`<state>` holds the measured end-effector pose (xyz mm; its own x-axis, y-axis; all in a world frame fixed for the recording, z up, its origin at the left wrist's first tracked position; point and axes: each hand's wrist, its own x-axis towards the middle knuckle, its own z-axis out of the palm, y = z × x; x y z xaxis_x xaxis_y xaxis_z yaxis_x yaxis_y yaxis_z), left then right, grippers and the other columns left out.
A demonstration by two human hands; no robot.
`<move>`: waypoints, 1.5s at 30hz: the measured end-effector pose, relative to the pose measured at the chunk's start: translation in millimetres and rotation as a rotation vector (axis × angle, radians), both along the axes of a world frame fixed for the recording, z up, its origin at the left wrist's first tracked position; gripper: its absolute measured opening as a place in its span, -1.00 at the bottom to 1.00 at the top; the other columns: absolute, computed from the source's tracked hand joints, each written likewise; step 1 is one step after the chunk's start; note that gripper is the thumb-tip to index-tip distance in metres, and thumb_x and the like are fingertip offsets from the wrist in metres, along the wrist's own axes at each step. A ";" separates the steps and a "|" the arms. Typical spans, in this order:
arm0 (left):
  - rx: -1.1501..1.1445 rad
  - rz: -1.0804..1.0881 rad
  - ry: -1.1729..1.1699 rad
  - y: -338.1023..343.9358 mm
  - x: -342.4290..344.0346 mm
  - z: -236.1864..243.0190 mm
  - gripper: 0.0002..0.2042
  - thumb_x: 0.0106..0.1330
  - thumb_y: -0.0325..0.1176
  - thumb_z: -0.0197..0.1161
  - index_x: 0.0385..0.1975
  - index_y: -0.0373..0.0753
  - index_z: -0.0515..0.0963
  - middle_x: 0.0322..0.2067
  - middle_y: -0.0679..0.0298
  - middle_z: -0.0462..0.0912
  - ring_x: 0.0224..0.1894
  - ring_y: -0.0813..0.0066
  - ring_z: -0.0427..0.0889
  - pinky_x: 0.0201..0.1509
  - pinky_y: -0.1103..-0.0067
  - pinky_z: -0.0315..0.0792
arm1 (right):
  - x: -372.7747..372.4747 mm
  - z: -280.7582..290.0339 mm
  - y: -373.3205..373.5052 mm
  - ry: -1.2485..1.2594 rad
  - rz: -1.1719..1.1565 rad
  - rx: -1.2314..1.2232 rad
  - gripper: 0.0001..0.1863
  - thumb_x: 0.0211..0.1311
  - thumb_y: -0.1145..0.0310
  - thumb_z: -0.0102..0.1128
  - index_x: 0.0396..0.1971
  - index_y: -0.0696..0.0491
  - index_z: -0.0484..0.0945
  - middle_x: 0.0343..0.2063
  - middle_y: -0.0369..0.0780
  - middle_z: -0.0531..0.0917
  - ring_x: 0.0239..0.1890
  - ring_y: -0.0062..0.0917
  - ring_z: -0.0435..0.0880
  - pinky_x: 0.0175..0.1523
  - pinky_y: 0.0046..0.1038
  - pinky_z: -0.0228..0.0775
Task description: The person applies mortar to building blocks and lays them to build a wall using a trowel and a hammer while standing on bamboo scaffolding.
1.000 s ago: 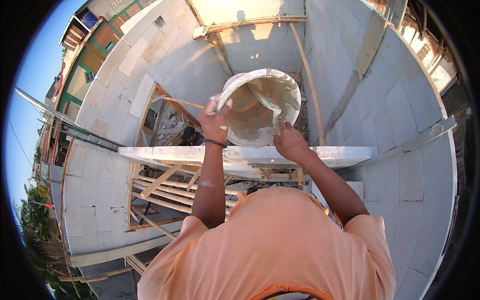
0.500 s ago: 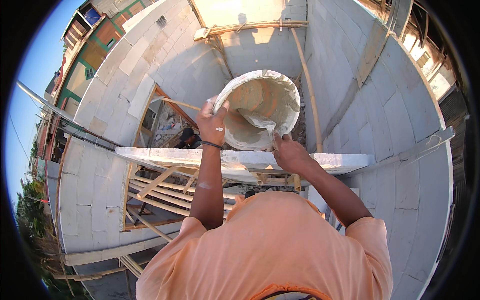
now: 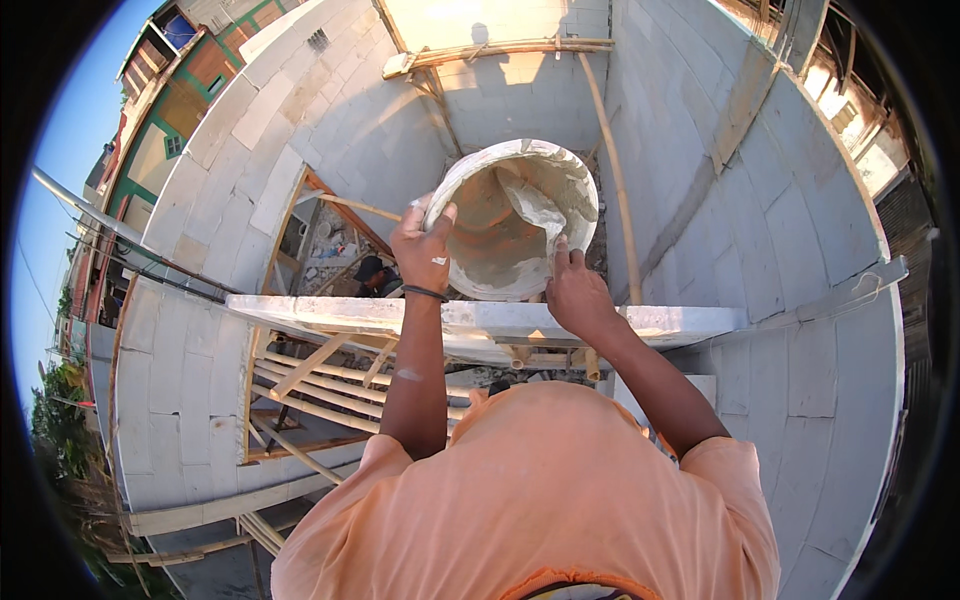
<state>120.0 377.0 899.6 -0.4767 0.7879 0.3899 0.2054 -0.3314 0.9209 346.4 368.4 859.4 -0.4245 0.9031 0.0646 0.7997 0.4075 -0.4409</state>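
Note:
A round bucket (image 3: pixel 490 270), its inside smeared with grey mortar, tips its mouth toward me just beyond the top of a block wall (image 3: pixel 660 320). My left hand (image 3: pixel 424 240) grips the left side of its rim, thumb inside. With my right hand (image 3: pixel 578 290) I hold a trowel (image 3: pixel 536 208) by its handle, which the fingers mostly hide. The mortar-coated blade reaches into the bucket and lies near its far right inner side. An orange-brown patch shows through the mortar on the bucket's inside.
Pale block walls (image 3: pixel 690 200) rise around. Bamboo poles (image 3: pixel 620 190) lean and cross at the back; more poles (image 3: pixel 330 395) lie below on the left. Through an opening down left, a person in a dark cap (image 3: pixel 372 272) is seen near rubble.
The trowel blade has swung up and to the right inside the bucket, and my right hand has turned with it. My left hand keeps its grip on the rim.

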 end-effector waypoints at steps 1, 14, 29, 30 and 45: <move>-0.002 -0.007 0.002 0.7 -0.3 0.3 -0.75 0.18 -0.55 0.31 -0.13 -0.42 0.61 -0.27 0.33 0.64 -0.23 0.64 0.52 -0.07 0.68 0.39 | -2.7 -1.0 4.9 0.002 -0.007 -0.002 -0.32 0.22 0.36 0.06 0.25 0.45 0.11 -0.11 0.19 0.47 -0.23 0.04 0.63 -0.08 -0.15 0.54; 0.023 -0.104 -0.075 4.0 -12.5 2.5 -0.76 0.20 -0.53 0.32 -0.13 -0.40 0.61 -0.29 0.36 0.62 -0.24 0.66 0.51 -0.09 0.70 0.38 | -10.8 5.2 4.6 0.141 0.045 0.044 -0.31 0.19 0.41 0.05 0.29 0.39 0.10 -0.10 0.20 0.46 -0.24 0.03 0.63 -0.10 -0.11 0.51; 0.009 -0.122 -0.068 8.3 -20.0 -5.2 -0.75 0.17 -0.50 0.34 -0.13 -0.37 0.64 -0.27 0.37 0.64 -0.22 0.64 0.55 -0.08 0.66 0.41 | 19.5 -4.9 9.4 -0.170 0.233 -0.129 -0.35 0.20 0.40 0.11 0.28 0.26 0.19 0.00 0.19 0.46 -0.12 0.04 0.60 -0.01 -0.10 0.46; -0.009 -0.116 -0.070 6.6 -19.4 -5.1 -0.75 0.17 -0.50 0.34 -0.13 -0.37 0.64 -0.28 0.37 0.65 -0.23 0.63 0.55 -0.09 0.65 0.42 | 24.9 -3.9 10.2 -0.091 0.187 -0.062 -0.40 0.21 0.38 0.12 0.24 0.26 0.24 -0.06 0.15 0.50 -0.21 0.00 0.63 -0.06 -0.13 0.48; -0.082 -0.081 0.049 13.6 -25.3 -13.0 -0.75 0.15 -0.49 0.34 -0.15 -0.36 0.65 -0.30 0.40 0.63 -0.26 0.69 0.52 -0.14 0.68 0.40 | 24.1 8.8 -7.1 0.580 0.018 -0.760 -0.63 0.39 0.26 0.04 0.04 0.21 0.42 -0.41 -0.29 0.55 -0.50 -0.67 0.52 -0.35 -0.52 0.42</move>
<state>94.8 390.5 886.6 -0.3922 0.8533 0.3437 0.2270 -0.2723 0.9351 370.4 361.3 868.2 -0.5245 0.7842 -0.3315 0.3699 -0.1408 -0.9183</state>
